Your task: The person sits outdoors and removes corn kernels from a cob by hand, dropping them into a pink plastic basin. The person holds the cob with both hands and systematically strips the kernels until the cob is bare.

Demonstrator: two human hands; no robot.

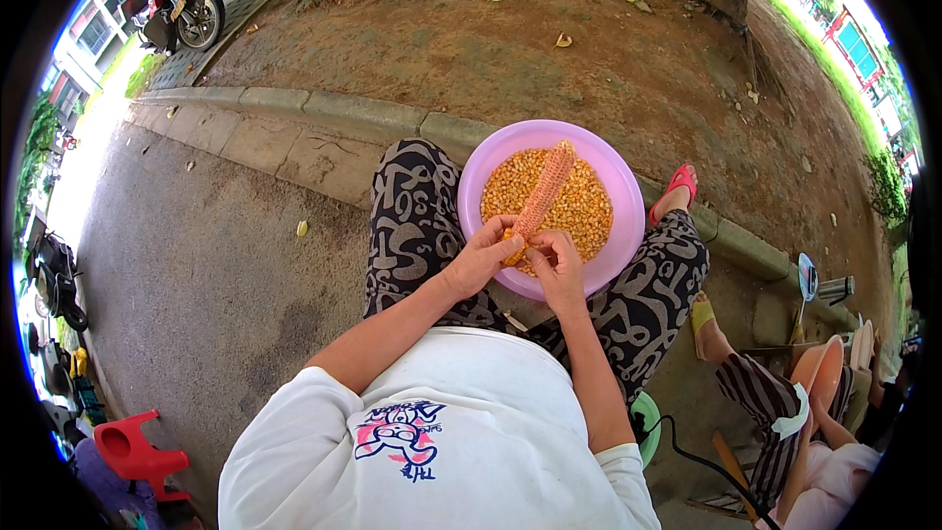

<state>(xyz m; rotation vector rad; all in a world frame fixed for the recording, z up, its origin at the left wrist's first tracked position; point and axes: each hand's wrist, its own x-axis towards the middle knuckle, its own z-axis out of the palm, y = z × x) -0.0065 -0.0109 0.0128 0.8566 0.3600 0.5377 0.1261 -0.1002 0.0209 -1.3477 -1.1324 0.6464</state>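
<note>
A corn cob [543,194] tilts up and away over a pink-purple basin [629,204]. Most of its length is stripped to the reddish core, with yellow kernels left at the near end. My left hand [485,253] wraps round that near end. Close beside it, my right hand [556,263] has its fingers pinched against the kernels at the cob's lower end. Loose yellow corn kernels [585,211] cover the bottom of the basin, which rests between my legs in patterned trousers.
A stone curb [363,116] runs behind the basin, with bare soil beyond. At right, another person in striped trousers sits near an orange basin [817,370]. A red plastic stool [140,453] stands at lower left. A black cable [702,459] and a green container [648,424] are at my right.
</note>
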